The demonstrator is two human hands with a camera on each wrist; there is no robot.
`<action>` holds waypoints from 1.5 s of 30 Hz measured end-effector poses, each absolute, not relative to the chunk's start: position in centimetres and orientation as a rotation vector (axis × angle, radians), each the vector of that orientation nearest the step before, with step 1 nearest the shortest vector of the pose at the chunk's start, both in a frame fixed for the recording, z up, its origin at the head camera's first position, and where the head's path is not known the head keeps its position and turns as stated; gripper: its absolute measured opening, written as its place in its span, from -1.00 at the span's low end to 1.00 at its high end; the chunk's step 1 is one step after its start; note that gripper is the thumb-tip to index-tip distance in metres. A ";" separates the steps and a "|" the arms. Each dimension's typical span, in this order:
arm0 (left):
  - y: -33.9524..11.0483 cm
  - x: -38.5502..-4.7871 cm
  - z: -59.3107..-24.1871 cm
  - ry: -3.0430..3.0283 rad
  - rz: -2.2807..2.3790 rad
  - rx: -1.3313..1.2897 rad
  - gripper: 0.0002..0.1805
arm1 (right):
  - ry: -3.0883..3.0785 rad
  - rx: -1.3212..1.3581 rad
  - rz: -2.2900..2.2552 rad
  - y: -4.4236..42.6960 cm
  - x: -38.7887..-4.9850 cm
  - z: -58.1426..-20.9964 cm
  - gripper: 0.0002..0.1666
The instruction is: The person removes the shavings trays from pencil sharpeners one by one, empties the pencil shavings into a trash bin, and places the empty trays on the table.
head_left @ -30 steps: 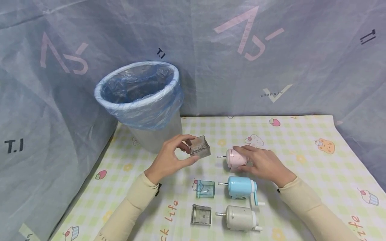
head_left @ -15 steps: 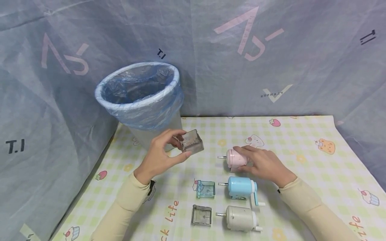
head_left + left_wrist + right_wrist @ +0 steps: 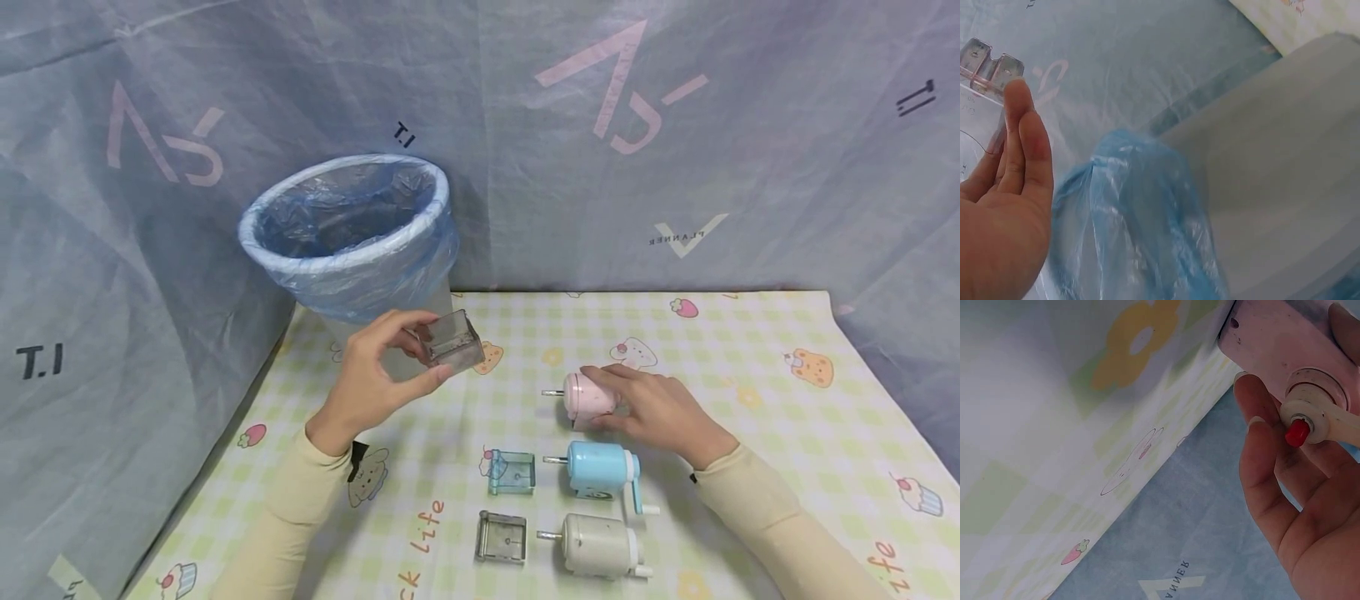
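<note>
Between thumb and fingers my left hand pinches a clear smoky shavings drawer, tilted and lifted above the cloth just in front of the bin. Dark specks show inside it. My right hand grips a pink crank pencil sharpener on the table, its metal rod pointing left. The right wrist view shows its pale crank hub with a red knob. Nearer stand a blue sharpener and a grey-beige sharpener. To their left lie a teal clear drawer and a grey clear drawer.
A tall bin lined with a blue plastic bag stands at the back left, close behind my left hand. Grey-blue fabric walls in the back and sides. A green checked cloth covers the table.
My left hand has carried the smoky drawer left and slightly up, closer to the bin. My right hand and the pink sharpener stay in place.
</note>
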State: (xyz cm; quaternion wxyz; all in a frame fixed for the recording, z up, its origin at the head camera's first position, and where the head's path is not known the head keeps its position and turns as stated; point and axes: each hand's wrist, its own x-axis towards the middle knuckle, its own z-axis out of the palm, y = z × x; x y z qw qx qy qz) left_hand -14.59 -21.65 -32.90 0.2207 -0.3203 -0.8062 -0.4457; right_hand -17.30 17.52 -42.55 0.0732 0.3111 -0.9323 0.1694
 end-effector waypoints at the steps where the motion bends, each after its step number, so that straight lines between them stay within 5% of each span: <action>1: -21.8 -14.6 -32.8 -2.228 -1.224 -0.881 -0.41 | -2.801 0.933 0.512 17.5 -17.3 -42.5 -0.17; 45: -24.6 -13.4 -29.5 -2.143 -1.154 -0.811 -0.43 | -2.796 0.932 0.498 17.6 -17.3 -42.6 -0.14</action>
